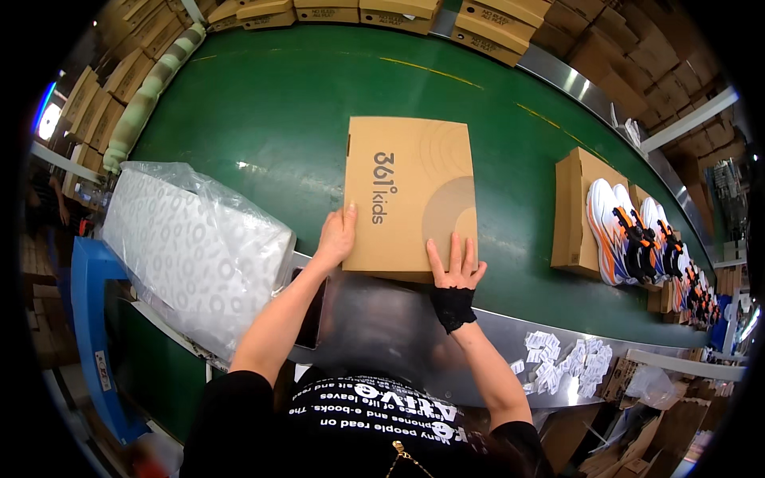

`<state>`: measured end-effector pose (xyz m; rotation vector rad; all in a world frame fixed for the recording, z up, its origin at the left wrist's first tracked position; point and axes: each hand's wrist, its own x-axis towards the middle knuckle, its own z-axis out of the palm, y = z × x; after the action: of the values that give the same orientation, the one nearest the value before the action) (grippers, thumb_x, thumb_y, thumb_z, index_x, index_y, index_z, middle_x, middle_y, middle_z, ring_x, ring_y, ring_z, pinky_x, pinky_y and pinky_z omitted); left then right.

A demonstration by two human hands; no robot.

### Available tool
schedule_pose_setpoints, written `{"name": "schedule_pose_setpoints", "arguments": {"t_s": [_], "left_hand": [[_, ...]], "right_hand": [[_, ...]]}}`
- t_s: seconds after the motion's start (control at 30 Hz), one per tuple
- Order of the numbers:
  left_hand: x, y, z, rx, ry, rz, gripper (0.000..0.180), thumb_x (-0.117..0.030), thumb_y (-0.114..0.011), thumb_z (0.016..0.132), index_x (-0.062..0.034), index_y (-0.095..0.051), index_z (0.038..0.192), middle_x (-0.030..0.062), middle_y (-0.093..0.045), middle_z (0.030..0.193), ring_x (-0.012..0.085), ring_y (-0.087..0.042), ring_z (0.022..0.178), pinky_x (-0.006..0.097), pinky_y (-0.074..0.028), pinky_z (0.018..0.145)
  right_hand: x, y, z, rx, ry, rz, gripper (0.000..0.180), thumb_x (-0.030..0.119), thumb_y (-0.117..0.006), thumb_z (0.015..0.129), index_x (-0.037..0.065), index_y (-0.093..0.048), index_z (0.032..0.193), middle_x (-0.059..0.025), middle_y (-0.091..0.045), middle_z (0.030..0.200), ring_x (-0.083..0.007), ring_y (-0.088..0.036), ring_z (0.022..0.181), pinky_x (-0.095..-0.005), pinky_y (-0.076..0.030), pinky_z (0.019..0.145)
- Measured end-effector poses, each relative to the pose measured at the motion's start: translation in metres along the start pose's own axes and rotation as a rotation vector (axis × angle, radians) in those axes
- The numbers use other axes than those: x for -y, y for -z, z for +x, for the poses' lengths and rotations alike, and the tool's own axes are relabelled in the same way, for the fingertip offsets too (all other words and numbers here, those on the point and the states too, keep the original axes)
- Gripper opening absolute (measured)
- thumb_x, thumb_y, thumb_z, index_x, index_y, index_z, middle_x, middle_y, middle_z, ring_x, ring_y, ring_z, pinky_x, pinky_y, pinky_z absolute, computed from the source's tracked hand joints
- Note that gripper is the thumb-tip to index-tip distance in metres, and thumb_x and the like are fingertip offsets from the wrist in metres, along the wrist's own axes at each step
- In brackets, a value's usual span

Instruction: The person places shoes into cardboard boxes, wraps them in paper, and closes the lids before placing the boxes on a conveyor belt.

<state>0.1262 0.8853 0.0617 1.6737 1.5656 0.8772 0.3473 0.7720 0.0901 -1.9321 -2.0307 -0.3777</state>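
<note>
A closed brown cardboard shoebox with dark print and pale curved lines on its lid lies in front of me on the green conveyor belt, its near edge over the metal ledge. My left hand grips its left side near the close corner, the thumb up at the lid's edge. On the lid's near right corner lies my right hand, fingers spread and flat. A black wristband covers that wrist. The box's inside is hidden.
White patterned wrapping paper in clear plastic lies at left, beside a blue frame. A dark phone rests on the metal ledge. Small white packets are heaped right. Shoes stand by open boxes; shoeboxes line the back.
</note>
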Motion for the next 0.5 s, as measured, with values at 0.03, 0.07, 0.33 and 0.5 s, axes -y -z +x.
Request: {"name": "schedule_pose_setpoints", "arguments": {"t_s": [0.03,0.07,0.33,0.5], "left_hand": [[0.009,0.0,0.003,0.053,0.073,-0.083,0.051,-0.041,-0.037,0.087,0.0066,-0.053,0.095,0.0263,-0.056,0.086,0.0383,-0.053,0.084,0.042,-0.041,0.072],[0.017,0.002,0.008,0.106,0.145,-0.167,0.052,-0.043,-0.04,0.086,0.0054,-0.053,0.097,0.0232,-0.058,0.088,0.0351,-0.054,0.085,0.041,-0.041,0.074],[-0.055,0.055,0.023,0.534,0.482,-0.998,0.075,-0.06,-0.048,0.07,-0.0035,-0.045,0.12,0.0115,-0.054,0.109,0.0251,-0.048,0.101,0.041,-0.037,0.085],[-0.094,0.135,-0.032,0.432,0.613,-1.264,0.06,-0.054,-0.048,0.075,-0.0099,-0.047,0.116,0.0081,-0.053,0.108,0.02,-0.052,0.094,0.036,-0.044,0.079]], "right_hand": [[0.001,0.001,-0.001,0.001,0.015,-0.015,0.055,0.002,-0.047,0.074,0.031,-0.045,0.12,-0.0136,-0.033,0.132,-0.0349,-0.032,0.119,-0.0559,-0.028,0.083],[0.001,0.003,-0.001,0.002,0.03,-0.03,0.055,0.002,-0.048,0.074,0.031,-0.045,0.12,-0.014,-0.033,0.132,-0.0349,-0.032,0.118,-0.0559,-0.029,0.082],[-0.005,0.094,0.057,0.092,0.052,0.126,0.061,0.001,-0.053,0.064,0.017,-0.044,0.122,-0.0155,-0.038,0.126,-0.0324,-0.037,0.115,-0.0526,-0.03,0.089],[-0.026,0.144,0.056,-0.3,-0.048,0.5,0.052,0.002,-0.059,0.07,0.005,-0.043,0.119,-0.0156,-0.04,0.123,-0.0317,-0.04,0.112,-0.0362,-0.034,0.093]]}}
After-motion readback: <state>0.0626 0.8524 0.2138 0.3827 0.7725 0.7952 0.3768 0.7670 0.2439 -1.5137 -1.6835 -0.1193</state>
